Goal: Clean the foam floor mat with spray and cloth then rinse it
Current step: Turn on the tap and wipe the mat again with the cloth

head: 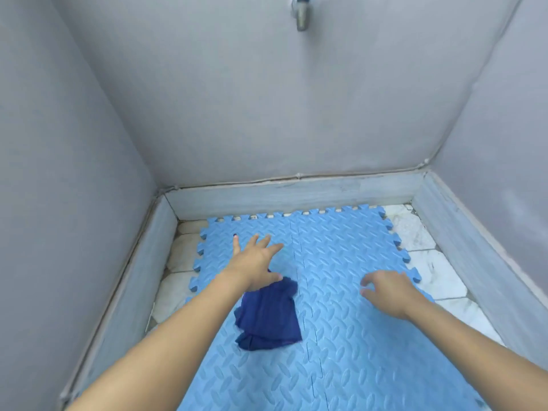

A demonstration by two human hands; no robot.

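Observation:
A light blue foam floor mat (341, 256) made of interlocking tiles lies flat on the floor of a walled wash corner. A dark blue cloth (268, 317) lies crumpled on its left tile. My left hand (255, 259) is spread open above the mat, fingers apart, with its wrist over the cloth's far edge; it does not grip the cloth. My right hand (385, 292) hovers over the right tile with fingers curled loosely and holds nothing. No spray bottle is in view.
A metal tap (302, 16) sticks out of the grey back wall high above the mat. Low grey kerbs (293, 192) edge the floor on the left, back and right. White marble tiles (421, 232) show around the mat's edges.

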